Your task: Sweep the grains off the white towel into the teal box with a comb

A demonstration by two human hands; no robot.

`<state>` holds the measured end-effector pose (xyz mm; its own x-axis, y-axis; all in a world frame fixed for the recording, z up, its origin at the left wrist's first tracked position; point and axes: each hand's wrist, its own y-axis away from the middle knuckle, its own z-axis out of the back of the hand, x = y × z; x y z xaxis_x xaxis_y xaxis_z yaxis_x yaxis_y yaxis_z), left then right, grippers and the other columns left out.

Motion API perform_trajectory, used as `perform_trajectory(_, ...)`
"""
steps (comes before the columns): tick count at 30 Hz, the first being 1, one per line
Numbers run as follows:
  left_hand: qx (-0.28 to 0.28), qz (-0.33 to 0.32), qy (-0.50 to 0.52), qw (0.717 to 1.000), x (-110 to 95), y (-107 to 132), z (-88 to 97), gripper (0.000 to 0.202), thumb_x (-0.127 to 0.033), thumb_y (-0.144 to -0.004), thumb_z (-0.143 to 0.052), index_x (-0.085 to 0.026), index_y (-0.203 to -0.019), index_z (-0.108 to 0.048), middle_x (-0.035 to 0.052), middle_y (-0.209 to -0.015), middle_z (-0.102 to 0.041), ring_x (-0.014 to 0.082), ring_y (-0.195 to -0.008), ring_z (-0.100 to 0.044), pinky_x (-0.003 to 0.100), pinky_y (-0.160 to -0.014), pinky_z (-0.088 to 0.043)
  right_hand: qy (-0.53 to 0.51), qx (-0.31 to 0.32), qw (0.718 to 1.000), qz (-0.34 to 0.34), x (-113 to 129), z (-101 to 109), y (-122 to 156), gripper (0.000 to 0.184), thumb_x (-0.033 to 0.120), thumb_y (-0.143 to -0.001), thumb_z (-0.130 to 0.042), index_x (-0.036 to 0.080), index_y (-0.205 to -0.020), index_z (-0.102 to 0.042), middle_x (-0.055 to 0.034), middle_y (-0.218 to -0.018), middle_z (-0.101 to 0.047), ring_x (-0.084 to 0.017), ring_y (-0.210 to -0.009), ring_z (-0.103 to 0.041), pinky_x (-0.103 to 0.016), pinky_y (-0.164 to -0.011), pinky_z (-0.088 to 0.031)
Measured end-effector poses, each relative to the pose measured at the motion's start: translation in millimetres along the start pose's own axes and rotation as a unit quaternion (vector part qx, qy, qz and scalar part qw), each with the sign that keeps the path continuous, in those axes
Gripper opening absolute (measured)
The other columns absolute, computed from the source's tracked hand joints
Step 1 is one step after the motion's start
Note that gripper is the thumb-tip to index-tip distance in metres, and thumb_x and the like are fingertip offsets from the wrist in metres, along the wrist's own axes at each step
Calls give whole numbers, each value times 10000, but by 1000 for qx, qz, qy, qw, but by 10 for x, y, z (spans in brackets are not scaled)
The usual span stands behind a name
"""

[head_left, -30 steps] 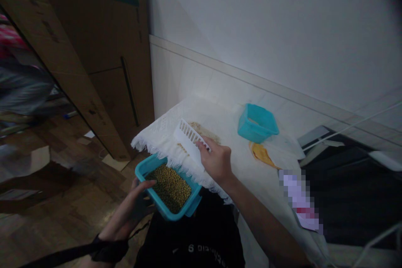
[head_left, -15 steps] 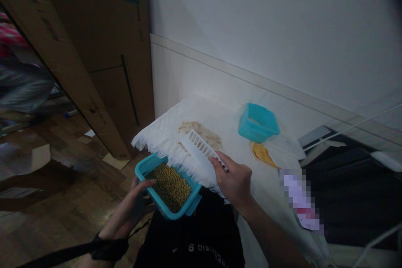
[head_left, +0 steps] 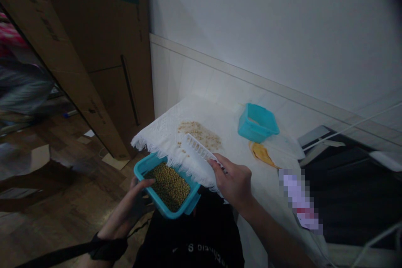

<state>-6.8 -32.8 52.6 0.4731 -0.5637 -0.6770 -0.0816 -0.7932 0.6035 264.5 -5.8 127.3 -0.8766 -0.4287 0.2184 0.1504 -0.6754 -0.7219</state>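
Observation:
My left hand (head_left: 133, 203) grips the near left side of a teal tub (head_left: 191, 203) full of green-brown beans (head_left: 168, 185), held just below the fringed edge of a white cloth (head_left: 163, 134). My right hand (head_left: 234, 182) is closed on a white slotted plastic piece (head_left: 197, 148), which rests on edge on the cloth. Beyond that piece lies a loose patch of beans (head_left: 199, 132) on the cloth.
A second teal tub (head_left: 257, 122) stands farther back on the cloth, with a yellow scrap (head_left: 262, 153) and clear plastic beside it. A tall cardboard box (head_left: 94, 50) leans at the left. Wooden floor lies below; a dark surface with cables is at the right.
My right hand pulled the white slotted piece back toward me and to the right, uncovering the patch of beans on the cloth. The left hand and tub have barely moved.

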Motion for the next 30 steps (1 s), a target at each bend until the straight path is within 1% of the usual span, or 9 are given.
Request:
perform_trajectory(4,-11,3,-1,1000,-9,-14,-8,497,-356,-799,-853,-344,-1194,-552,10,-1120,-665,225,-908,-689,432,-831,-594,-21,-6,1000,2,34,-43,-15,327,262,-1047,-559,170,-943,-855,-64,-712,-821,-162,-493,-733,-210,-500,-542)
perform_trajectory(8,-19,2,-1,1000,1,-51,12,483,-357,-793,-857,-344,-1178,-565,-2,-1078,-678,214,-872,-705,408,-802,-586,-42,11,999,11,137,-3,-7,333,263,-1052,-548,192,-940,-854,-44,-720,-825,-151,-505,-736,-198,-507,-546)
perform_trajectory(13,-18,-3,-1,1000,5,-59,33,497,-345,-774,-869,-347,-1171,-571,4,-1096,-700,247,-895,-736,451,-821,-608,-31,1,999,7,156,38,-44,329,281,-1059,-550,205,-955,-853,-36,-714,-822,-143,-508,-733,-191,-514,-549)
perform_trajectory(16,-20,-2,-2,1000,2,-40,33,511,-341,-771,-871,-340,-1185,-573,14,-1125,-705,259,-925,-746,447,-829,-614,-31,-22,999,-3,62,-59,-119,300,252,-1042,-573,172,-965,-852,-63,-726,-823,-155,-512,-735,-204,-512,-539)
perform_trajectory(20,-15,0,2,1000,2,-28,35,549,-356,-773,-877,-352,-1226,-568,24,-1149,-727,267,-953,-758,461,-862,-613,-55,-6,998,-11,-18,-230,-170,258,227,-1012,-600,171,-1002,-851,-74,-765,-833,-170,-558,-757,-216,-542,-561)
perform_trajectory(22,-17,-2,4,1000,-3,-30,36,557,-359,-759,-889,-347,-1219,-576,28,-1127,-737,276,-973,-758,470,-876,-613,-70,-1,998,-1,10,-251,-153,260,220,-1010,-597,163,-1010,-851,-84,-800,-842,-181,-596,-777,-226,-559,-580)
perform_trajectory(24,-18,0,3,1000,-15,-30,32,554,-361,-754,-892,-343,-1216,-587,28,-1113,-740,274,-977,-753,470,-887,-611,-89,10,996,14,65,-203,-120,265,214,-1011,-593,169,-991,-854,-84,-828,-848,-182,-604,-784,-229,-557,-587)
perform_trajectory(27,-26,-3,0,1000,-35,-24,21,543,-349,-750,-885,-340,-1209,-595,-2,-1022,-716,241,-884,-731,453,-861,-610,-95,30,995,9,99,-52,-81,258,233,-1003,-608,215,-968,-863,-53,-814,-849,-174,-580,-776,-225,-538,-584)
perform_trajectory(30,-35,-3,-10,999,-41,-21,17,464,-321,-782,-844,-328,-1171,-591,-16,-969,-676,223,-822,-707,424,-799,-605,-78,-9,996,-36,-25,59,-101,227,269,-971,-650,221,-952,-871,-53,-798,-846,-188,-575,-772,-243,-545,-590)
